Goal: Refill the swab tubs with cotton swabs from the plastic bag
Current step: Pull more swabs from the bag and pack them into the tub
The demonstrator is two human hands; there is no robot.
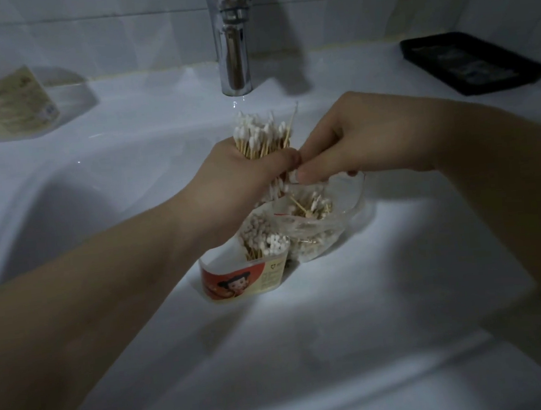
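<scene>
Left hand (237, 171) gripping upright cotton swabs (261, 133) above part-filled swab tub (243, 279) on sink (306, 332), plastic bag (317, 230) just beside tub, right hand (339, 143) curled at the swabs, its hold cannot be told

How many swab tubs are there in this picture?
2. The near tub stands beside the plastic bag, holding swabs; the far tub lies on the sink ledge, far left. None looks hidden.

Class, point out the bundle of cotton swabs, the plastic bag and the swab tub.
bundle of cotton swabs (261, 133), head view, white tips
plastic bag (319, 231), head view, clear front
swab tub (236, 281), head view, red label
</scene>
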